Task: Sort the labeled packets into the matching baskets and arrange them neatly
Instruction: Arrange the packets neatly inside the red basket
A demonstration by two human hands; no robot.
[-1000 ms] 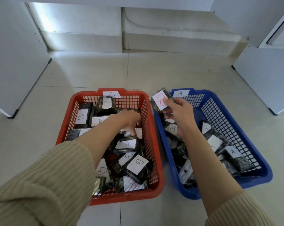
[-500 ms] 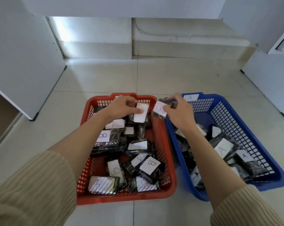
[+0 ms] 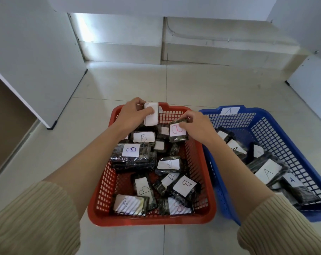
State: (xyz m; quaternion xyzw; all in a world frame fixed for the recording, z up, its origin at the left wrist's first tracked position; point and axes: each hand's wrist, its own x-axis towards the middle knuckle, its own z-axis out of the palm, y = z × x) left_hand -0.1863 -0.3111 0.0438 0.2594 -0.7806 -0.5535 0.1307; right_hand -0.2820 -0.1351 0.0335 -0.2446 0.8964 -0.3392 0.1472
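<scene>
Left hand (image 3: 132, 115) pinches one packet (image 3: 151, 116), right hand (image 3: 196, 126) a B packet (image 3: 178, 132) — over the red basket (image 3: 152, 219), where Bs go.

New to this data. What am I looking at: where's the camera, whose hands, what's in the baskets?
No robot here: a person works with bare hands. The one picture comes from a wide-angle camera worn on the head, looking forward and down. Two mesh baskets stand side by side on a tiled floor. The red basket holds dark packets labelled B; the blue basket, with an A tag on its far rim, holds packets labelled A. The left hand grips a white-labelled packet over the red basket's far end; the thumb hides its letter. The right hand pinches a packet with a red B, also over the red basket.
</scene>
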